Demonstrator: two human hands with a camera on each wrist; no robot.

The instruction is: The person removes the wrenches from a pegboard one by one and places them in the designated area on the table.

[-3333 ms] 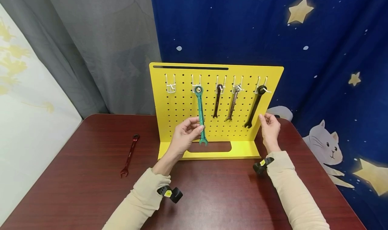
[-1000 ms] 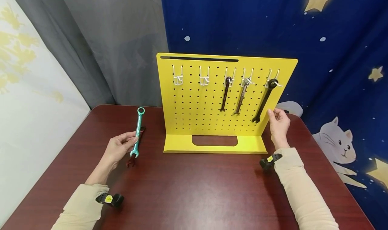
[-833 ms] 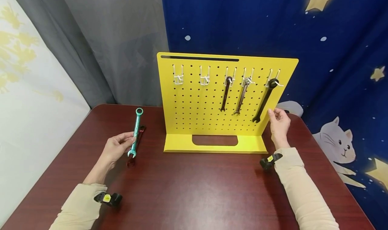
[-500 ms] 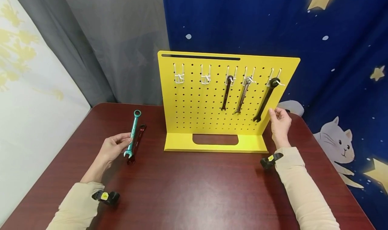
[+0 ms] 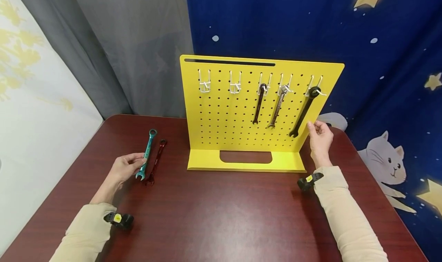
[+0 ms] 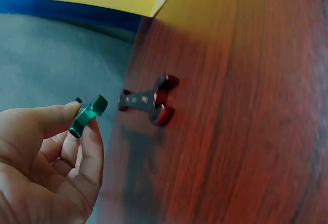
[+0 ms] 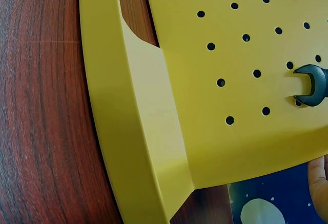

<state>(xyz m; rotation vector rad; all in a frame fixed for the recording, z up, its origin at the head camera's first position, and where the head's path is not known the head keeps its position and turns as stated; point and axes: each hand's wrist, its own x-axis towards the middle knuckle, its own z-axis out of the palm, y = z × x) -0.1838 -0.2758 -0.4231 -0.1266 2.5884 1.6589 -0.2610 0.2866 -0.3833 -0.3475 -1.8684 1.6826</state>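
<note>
My left hand (image 5: 122, 168) pinches a teal combination wrench (image 5: 147, 150) between thumb and fingers, at the left of the table. In the left wrist view the teal wrench (image 6: 88, 115) is seen end-on, clear of the wood. A red wrench (image 5: 157, 159) lies just to its right on the table, roughly parallel. My right hand (image 5: 320, 141) holds the right edge of the yellow pegboard (image 5: 238, 126) with thumb and fingers. Only a sliver of that hand (image 7: 319, 193) shows in the right wrist view.
On the pegboard's right half hang a small dark wrench (image 5: 259, 105), a silver wrench (image 5: 277, 107) and a large black wrench (image 5: 304, 113). Two white hooks at its left, the outer hook (image 5: 205, 86) and the inner hook (image 5: 235, 87), bear nothing. Curtains stand behind the table (image 5: 214, 212).
My left hand has taken the teal wrench off the second hook, carried it left past the red wrench and lowered it towards the table. My right hand has kept to the board's edge.
</note>
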